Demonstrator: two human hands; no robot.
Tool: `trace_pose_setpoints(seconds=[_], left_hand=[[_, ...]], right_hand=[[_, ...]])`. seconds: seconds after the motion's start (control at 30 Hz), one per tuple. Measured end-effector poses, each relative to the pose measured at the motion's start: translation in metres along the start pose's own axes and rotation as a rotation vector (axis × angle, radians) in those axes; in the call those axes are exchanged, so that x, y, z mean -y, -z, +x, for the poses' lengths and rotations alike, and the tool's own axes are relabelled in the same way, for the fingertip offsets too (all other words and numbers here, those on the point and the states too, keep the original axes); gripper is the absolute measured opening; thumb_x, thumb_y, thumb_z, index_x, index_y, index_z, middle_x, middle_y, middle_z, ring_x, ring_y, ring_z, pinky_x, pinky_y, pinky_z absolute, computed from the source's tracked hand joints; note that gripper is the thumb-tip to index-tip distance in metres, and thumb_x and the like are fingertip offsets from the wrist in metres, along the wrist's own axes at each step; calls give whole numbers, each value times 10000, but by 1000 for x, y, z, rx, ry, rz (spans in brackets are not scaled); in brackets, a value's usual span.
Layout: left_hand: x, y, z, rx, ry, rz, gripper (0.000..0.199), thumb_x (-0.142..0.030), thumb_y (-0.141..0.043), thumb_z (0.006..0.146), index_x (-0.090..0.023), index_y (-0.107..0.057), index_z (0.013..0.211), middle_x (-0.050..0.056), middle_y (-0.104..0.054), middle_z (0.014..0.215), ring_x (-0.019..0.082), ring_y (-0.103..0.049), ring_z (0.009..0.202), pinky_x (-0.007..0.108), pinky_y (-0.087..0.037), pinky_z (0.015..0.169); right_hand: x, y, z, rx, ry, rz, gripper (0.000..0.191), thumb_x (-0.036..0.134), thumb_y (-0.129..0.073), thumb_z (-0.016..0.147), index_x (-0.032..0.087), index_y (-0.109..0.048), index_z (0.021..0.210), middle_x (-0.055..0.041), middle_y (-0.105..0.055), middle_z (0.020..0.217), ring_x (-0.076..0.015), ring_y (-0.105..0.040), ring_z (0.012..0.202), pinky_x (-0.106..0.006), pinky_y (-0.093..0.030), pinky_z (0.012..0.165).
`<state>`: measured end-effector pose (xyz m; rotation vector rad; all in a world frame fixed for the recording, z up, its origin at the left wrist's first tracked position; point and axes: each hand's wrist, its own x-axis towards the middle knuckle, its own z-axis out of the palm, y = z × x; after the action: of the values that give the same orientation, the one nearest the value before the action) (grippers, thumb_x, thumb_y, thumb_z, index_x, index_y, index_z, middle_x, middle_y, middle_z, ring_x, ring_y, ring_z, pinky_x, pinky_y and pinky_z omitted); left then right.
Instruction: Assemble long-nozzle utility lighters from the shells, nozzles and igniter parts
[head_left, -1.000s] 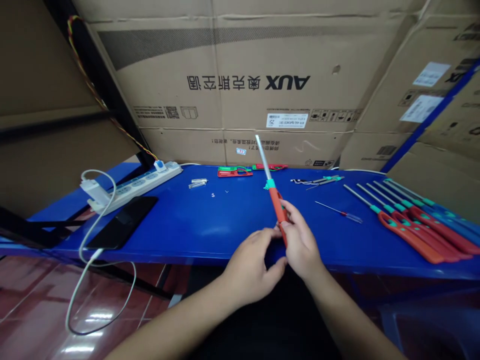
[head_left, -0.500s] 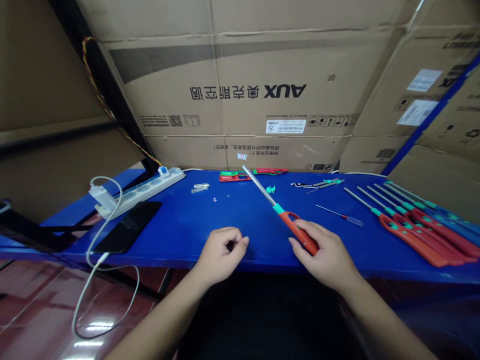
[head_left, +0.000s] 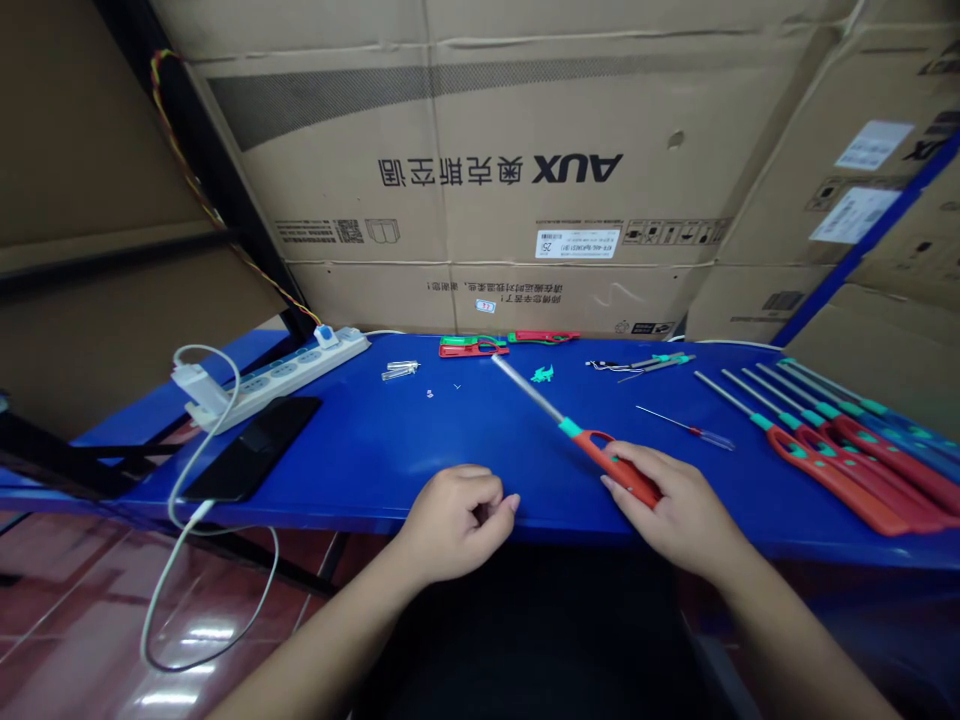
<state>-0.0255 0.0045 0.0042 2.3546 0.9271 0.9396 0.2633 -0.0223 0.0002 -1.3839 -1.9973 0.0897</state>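
My right hand (head_left: 679,505) is wrapped round the red handle of a long-necked lighter (head_left: 613,465). Its metal tube points up and to the left over the table, with a teal collar where tube meets handle. My left hand (head_left: 459,522) is near the table's front edge, fingers curled into a loose fist; nothing shows in it. On the right lie several more red lighters (head_left: 840,470) and some blue lighters (head_left: 900,430) in a slanted row. Between that row and my right hand rests a screwdriver (head_left: 697,432) with a clear handle.
At the back of the blue table (head_left: 360,450) lie red and green lighter casings (head_left: 472,347), teal plastic pieces (head_left: 542,374), metal-tubed parts (head_left: 649,365) and small silvery pieces (head_left: 400,371). On the left are a power strip (head_left: 281,378), a black phone (head_left: 255,450) and a white cable (head_left: 154,600). Cardboard (head_left: 480,120) stands behind.
My right hand and the lighter it grips have moved slightly right and down in view. My left hand has shifted a little right and down, still curled. The view has shifted slightly too.
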Motion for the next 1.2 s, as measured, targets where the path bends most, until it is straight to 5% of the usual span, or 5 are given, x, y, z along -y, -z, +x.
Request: trace_pose_setpoints(seconds=[0.17,0.3,0.53,1.03,1.2], left_hand=[[-1,0,0,5,-7,10,376,-227,-545,916,-176,-373,586,-38,-442,560,85,-426,539,235,-318,559],[0,-1,0,14,-24,29,371,-229,-539,919,-178,-391,583,-37,-435,559,89,-427,541,240,-323,563],[-1,-1,1,28,-18,36,365,-226,-547,914,-179,-403,581,-38,-440,561,92,-430,539,240,-322,556],[-1,-2,-1,46,-22,84,376,-243,-533,928,-177,-394,585,-34,-439,556,96,-426,540,242,-309,548],[-1,-1,-1,40,-19,74,375,-241,-529,927,-180,-395,583,-35,-431,553,99,-423,535,248,-315,550]], right_hand=[[-5,0,-1,54,-87,86,290,380,-639,899,228,-672,1144,-87,-739,1120,-254,-713,974,-375,-571,856],[3,9,4,33,-370,471,435,474,-655,891,230,-625,1249,-71,-715,1014,-157,-637,650,-307,-536,596],[13,13,18,256,-671,1201,413,533,-620,899,254,-584,1201,42,-507,750,-15,-208,404,-186,-109,368],[9,8,16,327,-655,1208,460,584,-624,886,240,-530,1177,72,-471,687,-6,-163,384,-176,-82,364],[12,7,12,284,-581,1072,515,533,-602,924,305,-429,1353,36,-563,784,-32,-276,421,-184,-178,389]])
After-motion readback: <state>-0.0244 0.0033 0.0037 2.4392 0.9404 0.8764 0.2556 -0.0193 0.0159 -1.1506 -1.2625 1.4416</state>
